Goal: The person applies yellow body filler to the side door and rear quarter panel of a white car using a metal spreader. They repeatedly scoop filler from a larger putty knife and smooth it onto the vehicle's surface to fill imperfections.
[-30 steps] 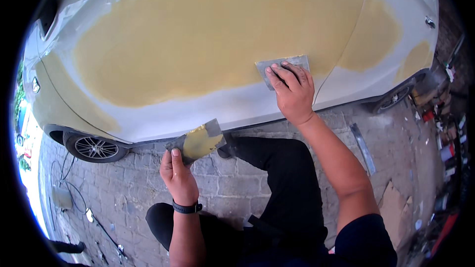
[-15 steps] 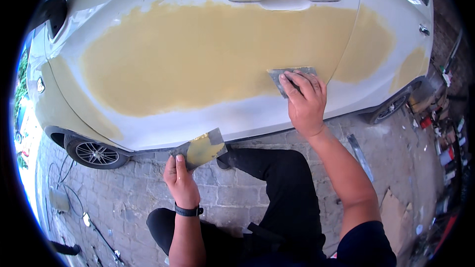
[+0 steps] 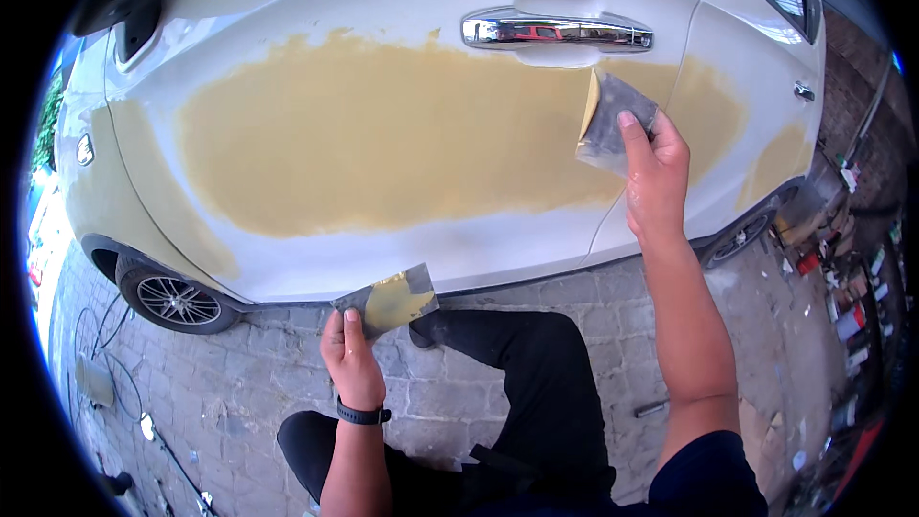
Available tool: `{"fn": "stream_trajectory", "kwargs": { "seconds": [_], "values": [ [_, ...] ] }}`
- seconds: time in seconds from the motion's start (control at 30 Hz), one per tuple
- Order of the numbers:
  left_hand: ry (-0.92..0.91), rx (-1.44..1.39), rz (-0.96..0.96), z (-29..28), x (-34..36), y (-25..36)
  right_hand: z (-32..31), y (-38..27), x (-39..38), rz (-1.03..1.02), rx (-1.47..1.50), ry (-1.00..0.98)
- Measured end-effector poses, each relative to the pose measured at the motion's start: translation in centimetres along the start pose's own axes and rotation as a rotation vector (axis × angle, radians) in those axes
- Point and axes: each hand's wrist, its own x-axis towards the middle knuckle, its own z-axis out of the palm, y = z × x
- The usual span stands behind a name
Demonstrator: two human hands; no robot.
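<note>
A white car door point(image 3: 412, 249) carries a broad patch of smoothed yellow body filler point(image 3: 383, 134). My right hand point(image 3: 656, 177) grips a grey putty spreader point(image 3: 622, 115) in front of the patch's right end, below the chrome door handle point(image 3: 560, 32). Yellow filler lies in a ridge along the spreader's left edge. Whether it touches the panel I cannot tell. Low in front of the door, my left hand point(image 3: 354, 359) pinches a second grey spreader point(image 3: 397, 302) by its left end, with yellow filler smeared across its face.
My bent legs in black trousers point(image 3: 546, 354) rise from the paved floor point(image 3: 258, 373). Front wheel point(image 3: 179, 300) and rear wheel point(image 3: 742, 237) flank the door. A cable point(image 3: 124, 364) lies at left; tools and containers point(image 3: 850, 321) clutter the right side. A side mirror point(image 3: 120, 10) juts out upper left.
My right hand has moved up and right and turned its spreader, now showing a ridge of filler on one edge. My left hand stays nearly in place. The head view has shifted slightly.
</note>
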Motion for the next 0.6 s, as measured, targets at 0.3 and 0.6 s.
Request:
{"fn": "stream_trajectory", "kwargs": {
  "seconds": [0.3, 0.6],
  "values": [
    [-0.027, 0.018, -0.025, -0.6, 0.0, -0.3, -0.8, 2.3, 3.6, 0.37, 0.285, 0.019],
    [-0.035, 0.01, -0.023, -0.6, -0.2, 0.0, 7.0, 2.5, 0.4, 0.561, 0.555, -0.056]
  ]
}}
